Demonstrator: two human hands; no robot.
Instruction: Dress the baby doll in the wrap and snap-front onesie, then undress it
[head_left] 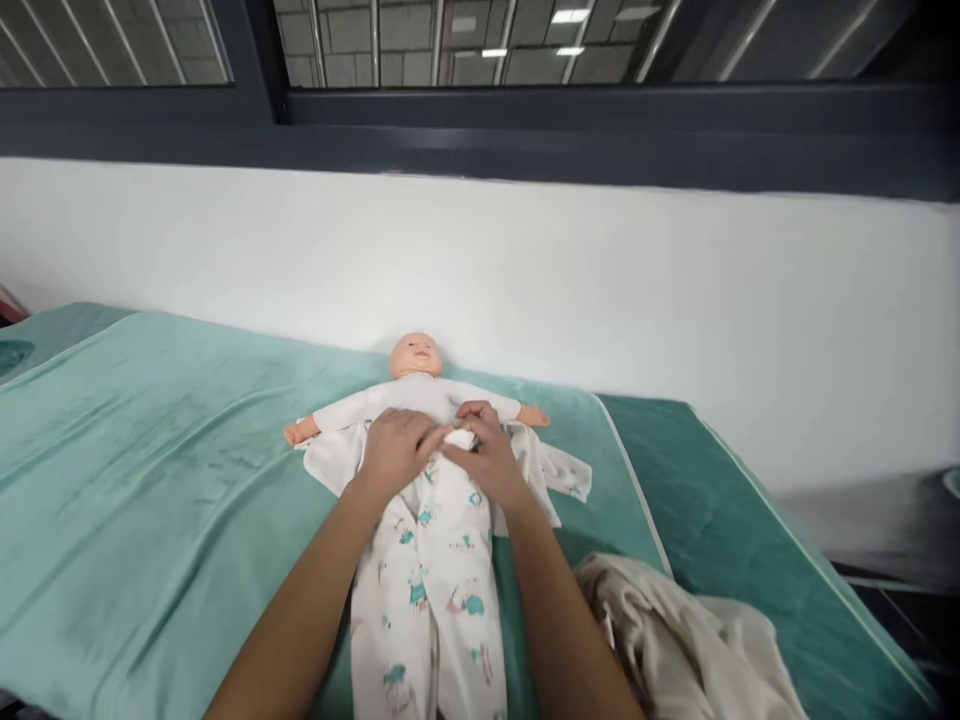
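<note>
A baby doll [416,357] lies on its back, head toward the wall, arms stretched out sideways in a white long-sleeved top [424,396]. White printed baby pants [420,590] cover its lower body and reach toward me. My left hand [401,447] is closed on the pants' waistband at the doll's belly, its fingertips partly hidden. Close beside it, my right hand [486,450] pinches the other side of the waistband, where a white folded edge [460,438] shows between the hands. A white printed baby jacket [551,475] lies spread beneath the doll.
A green sheet [187,480] covers the surface, with a darker green cover [720,500] at the right. Crumpled beige cloth [690,640] lies beside my right forearm. Behind the doll rises a white wall [525,270] under a dark window frame [562,140].
</note>
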